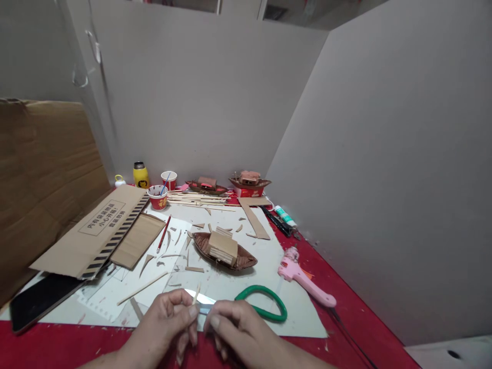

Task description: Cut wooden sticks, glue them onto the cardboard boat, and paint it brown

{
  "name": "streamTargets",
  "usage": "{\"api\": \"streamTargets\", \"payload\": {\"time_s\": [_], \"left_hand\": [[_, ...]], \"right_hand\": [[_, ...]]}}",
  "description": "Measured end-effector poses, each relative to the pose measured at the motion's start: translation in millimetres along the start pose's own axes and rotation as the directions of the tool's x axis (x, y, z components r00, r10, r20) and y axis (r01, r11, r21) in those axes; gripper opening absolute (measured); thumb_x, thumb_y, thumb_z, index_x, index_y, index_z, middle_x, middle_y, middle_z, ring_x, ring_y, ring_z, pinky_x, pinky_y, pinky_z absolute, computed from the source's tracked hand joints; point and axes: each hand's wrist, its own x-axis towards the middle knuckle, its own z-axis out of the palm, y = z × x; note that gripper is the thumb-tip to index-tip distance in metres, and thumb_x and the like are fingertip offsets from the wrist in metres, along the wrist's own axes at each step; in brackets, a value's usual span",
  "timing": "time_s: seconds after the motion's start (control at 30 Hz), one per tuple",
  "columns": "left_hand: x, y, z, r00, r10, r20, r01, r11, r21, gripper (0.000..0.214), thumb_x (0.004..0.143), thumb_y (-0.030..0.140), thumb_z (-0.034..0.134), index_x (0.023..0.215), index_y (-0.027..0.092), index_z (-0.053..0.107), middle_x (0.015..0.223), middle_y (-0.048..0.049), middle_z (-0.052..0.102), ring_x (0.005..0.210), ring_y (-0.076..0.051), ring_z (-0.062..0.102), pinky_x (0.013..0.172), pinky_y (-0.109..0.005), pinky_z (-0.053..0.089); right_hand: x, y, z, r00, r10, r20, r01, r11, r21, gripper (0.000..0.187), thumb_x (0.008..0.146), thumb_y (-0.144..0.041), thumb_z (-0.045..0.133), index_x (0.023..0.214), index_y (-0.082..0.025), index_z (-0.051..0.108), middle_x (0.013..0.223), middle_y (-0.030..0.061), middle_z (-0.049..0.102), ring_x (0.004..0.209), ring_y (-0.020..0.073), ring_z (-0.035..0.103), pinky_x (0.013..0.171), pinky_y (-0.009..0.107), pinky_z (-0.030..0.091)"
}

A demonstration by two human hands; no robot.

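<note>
My left hand (172,318) pinches a short, pale wooden stick (197,293) upright between thumb and fingers. Beside it, my right hand (238,328) is closed, fingertips pressed together; whatever it may hold is hidden. Scissors with a green handle (282,307) lie on the white paper just beyond both hands, their blades partly covered by my fingers. Farther out sits a small brown model boat (246,260) with a cardboard cabin (223,247). Around it are cardboard scraps (195,269), and a longer wooden stick (144,288) rests to the left.
A pink glue gun (307,284) with a cable lies at right. Printed cardboard (96,225) and a black phone (42,300) are at left. Behind stand paper cups (157,199), a yellow bottle (140,177), wooden sticks (198,199) and two more model boats (207,187). Grey partitions enclose the red table.
</note>
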Motion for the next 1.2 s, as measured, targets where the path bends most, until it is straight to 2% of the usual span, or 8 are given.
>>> {"api": "streamTargets", "payload": {"time_s": [0.1, 0.2, 0.43, 0.6, 0.73, 0.83, 0.97, 1.2], "left_hand": [[0, -4, 2.3, 0.996, -0.069, 0.052, 0.064, 0.995, 0.078, 0.056, 0.070, 0.071, 0.074, 0.072, 0.019, 0.053, 0.044, 0.0026, 0.062, 0.028, -0.006, 0.040, 0.031, -0.016, 0.022], [-2, -7, 4.1, 0.994, -0.090, 0.063, 0.080, 0.987, 0.138, 0.056, 0.070, 0.072, 0.072, 0.074, 0.020, 0.053, 0.040, 0.0048, 0.059, 0.027, -0.006, 0.037, 0.031, -0.016, 0.020], [-8, 0, 4.8, 0.989, -0.130, 0.069, 0.117, 0.979, 0.170, 0.048, 0.076, 0.064, 0.074, 0.077, 0.018, 0.058, 0.046, 0.0036, 0.062, 0.032, -0.006, 0.044, 0.035, -0.016, 0.028], [-9, 8, 4.9, 0.982, -0.180, 0.049, 0.167, 0.965, 0.204, 0.047, 0.076, 0.064, 0.073, 0.078, 0.018, 0.060, 0.042, 0.0076, 0.054, 0.032, -0.005, 0.038, 0.034, -0.015, 0.026], [-8, 13, 4.6, 0.994, -0.106, -0.010, 0.106, 0.969, 0.224, 0.042, 0.079, 0.058, 0.073, 0.080, 0.017, 0.063, 0.045, 0.0084, 0.053, 0.036, -0.005, 0.040, 0.039, -0.016, 0.031], [-7, 15, 4.2, 0.998, -0.047, -0.032, 0.053, 0.975, 0.216, 0.038, 0.081, 0.053, 0.073, 0.086, 0.016, 0.065, 0.049, 0.0065, 0.057, 0.040, -0.006, 0.044, 0.043, -0.017, 0.035], [-8, 14, 4.2, 0.999, -0.031, 0.012, 0.028, 0.980, 0.199, 0.036, 0.085, 0.050, 0.071, 0.093, 0.015, 0.065, 0.060, 0.0012, 0.067, 0.046, -0.007, 0.050, 0.048, -0.019, 0.040], [-10, 13, 3.7, 0.999, -0.033, 0.041, 0.022, 0.966, 0.257, 0.034, 0.089, 0.048, 0.065, 0.097, 0.015, 0.065, 0.061, 0.0017, 0.063, 0.047, -0.008, 0.048, 0.048, -0.020, 0.037]], "right_hand": [[-1, -1, 0, 0.999, -0.029, 0.021, 0.029, 1.000, -0.005, 0.051, 0.087, -0.066, 0.054, 0.073, -0.017, 0.055, 0.056, -0.0034, 0.049, 0.049, 0.0088, 0.046, 0.048, 0.021, 0.035], [-2, -2, 1, 1.000, 0.007, 0.018, -0.008, 1.000, 0.028, 0.056, 0.084, -0.072, 0.054, 0.072, -0.018, 0.052, 0.053, -0.0049, 0.047, 0.045, 0.0076, 0.042, 0.045, 0.020, 0.033], [-4, -4, -2, 0.996, 0.093, -0.001, -0.092, 0.980, 0.179, 0.039, 0.087, -0.056, 0.060, 0.076, -0.019, 0.055, 0.053, -0.0072, 0.052, 0.042, 0.0059, 0.042, 0.042, 0.018, 0.032], [-2, -1, -6, 0.992, 0.125, 0.021, -0.126, 0.958, 0.256, 0.043, 0.084, -0.060, 0.063, 0.082, -0.018, 0.056, 0.053, -0.0073, 0.054, 0.040, 0.0058, 0.044, 0.038, 0.017, 0.029], [0, 1, -8, 0.989, 0.149, 0.008, -0.144, 0.945, 0.295, 0.049, 0.083, -0.066, 0.063, 0.084, -0.017, 0.058, 0.055, -0.0066, 0.055, 0.039, 0.0056, 0.046, 0.036, 0.016, 0.029], [1, 2, -9, 0.991, 0.135, -0.018, -0.122, 0.938, 0.326, 0.050, 0.082, -0.067, 0.064, 0.081, -0.017, 0.058, 0.052, -0.0072, 0.054, 0.037, 0.0055, 0.045, 0.035, 0.016, 0.030], [1, 3, -10, 0.992, 0.118, -0.041, -0.097, 0.934, 0.345, 0.049, 0.083, -0.064, 0.064, 0.081, -0.016, 0.059, 0.051, -0.0063, 0.056, 0.037, 0.0059, 0.046, 0.035, 0.016, 0.030], [-1, -1, -12, 0.994, 0.108, -0.016, -0.096, 0.935, 0.341, 0.046, 0.083, -0.062, 0.066, 0.082, -0.016, 0.059, 0.056, -0.0051, 0.059, 0.040, 0.0059, 0.048, 0.036, 0.016, 0.031]]}}
